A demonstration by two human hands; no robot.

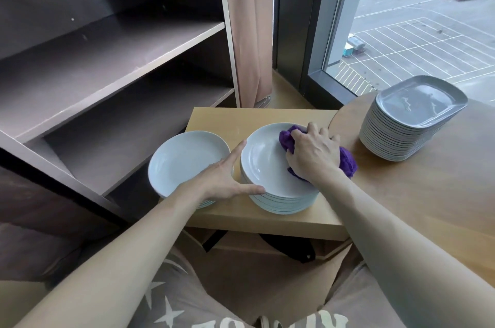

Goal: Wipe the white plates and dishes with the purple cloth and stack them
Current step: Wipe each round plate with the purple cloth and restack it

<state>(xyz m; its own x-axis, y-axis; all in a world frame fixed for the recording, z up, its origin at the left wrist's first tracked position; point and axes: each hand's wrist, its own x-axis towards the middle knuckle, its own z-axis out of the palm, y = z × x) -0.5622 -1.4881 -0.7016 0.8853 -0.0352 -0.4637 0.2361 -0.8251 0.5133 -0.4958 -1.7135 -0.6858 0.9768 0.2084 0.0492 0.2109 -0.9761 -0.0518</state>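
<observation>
A stack of round white plates [270, 167] stands on a small wooden table [241, 118]. My right hand [313, 153] grips the purple cloth [348, 164] and presses it on the right side of the top plate. My left hand [227, 177] lies open against the stack's left rim, forefinger and thumb spread along its edge. A second, lower stack of round white plates [184, 161] sits just to the left, partly under my left wrist. A tall stack of squarish white dishes [407, 124] stands on the round table at the right.
An empty dark shelf unit [115, 59] rises at the left, close to the small table. A curtain [249, 33] and a window [417, 19] are behind. The round wooden table [428, 193] fills the right side. My knees are under the small table's front edge.
</observation>
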